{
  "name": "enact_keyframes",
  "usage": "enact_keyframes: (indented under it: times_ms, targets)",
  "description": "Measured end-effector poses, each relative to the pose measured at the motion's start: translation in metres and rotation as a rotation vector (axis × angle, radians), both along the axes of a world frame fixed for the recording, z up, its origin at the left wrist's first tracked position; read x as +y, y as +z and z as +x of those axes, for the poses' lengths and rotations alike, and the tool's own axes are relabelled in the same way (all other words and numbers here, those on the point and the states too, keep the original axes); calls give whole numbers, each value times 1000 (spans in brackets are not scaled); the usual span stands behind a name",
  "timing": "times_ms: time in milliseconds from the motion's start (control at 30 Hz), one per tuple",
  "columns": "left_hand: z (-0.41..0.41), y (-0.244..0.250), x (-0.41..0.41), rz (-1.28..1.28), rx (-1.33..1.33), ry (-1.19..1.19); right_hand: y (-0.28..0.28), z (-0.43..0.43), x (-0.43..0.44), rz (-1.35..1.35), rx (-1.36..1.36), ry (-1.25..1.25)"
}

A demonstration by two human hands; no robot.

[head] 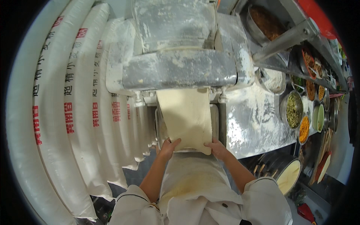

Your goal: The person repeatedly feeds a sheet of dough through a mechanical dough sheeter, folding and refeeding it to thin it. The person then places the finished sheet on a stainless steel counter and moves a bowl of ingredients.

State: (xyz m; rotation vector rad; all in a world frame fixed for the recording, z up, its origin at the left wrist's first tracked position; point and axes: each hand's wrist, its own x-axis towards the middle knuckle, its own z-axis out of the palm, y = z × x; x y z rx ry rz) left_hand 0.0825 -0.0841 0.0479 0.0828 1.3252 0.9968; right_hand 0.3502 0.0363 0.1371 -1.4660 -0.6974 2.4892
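A wide pale sheet of dough (187,118) hangs out from under the front of a flour-dusted metal dough sheeter (180,69). My left hand (168,147) pinches the sheet's lower left edge, thumb on top. At the lower right corner my right hand (217,147) grips the dough the same way, and a rounded flap droops between the hands beside it. Beneath the sheet lies a metal tray (215,121), mostly covered by the dough. My white apron (194,174), stained yellowish, is just below the hands.
Stacked white flour sacks (81,112) rise along the left. On the right stands a flour-dusted metal table (253,118) with a bowl of chopped greens (292,109), a bowl of orange bits (304,130) and a flour container (272,80). A round vessel (289,175) stands below; a metal shelf bar (281,40) crosses above.
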Motion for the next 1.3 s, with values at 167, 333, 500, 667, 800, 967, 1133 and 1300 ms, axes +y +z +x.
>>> enact_keyframes:
  times_ms: [167, 333, 500, 667, 800, 967, 1133, 1300]
  targets:
    - [-43, -11, 14, 24, -102, -97, -9, -6, 33, -351, -124, -256]
    - [-76, -10, 122, -32, -530, 548, -77, -58, 89, -183, 464, -597]
    - [-75, -35, 163, 160, -422, 281, -89, -103, 107, -27, 452, -428]
    - [-90, -25, 223, 460, -657, 558, -102, -121, 168, -38, 679, -711]
    - [-101, -24, 256, 285, -422, 698, -95, -163, 197, -123, 980, -799]
    - [-94, -17, 199, -109, 287, 91, -123, -140, 146, -94, 344, -682]
    - [-78, -30, 195, 288, 1554, -746, -114, -137, 52, -222, 273, -965]
    - [-33, -13, 270, 118, 1269, -1357, -141, -150, 38, -394, 632, -1219]
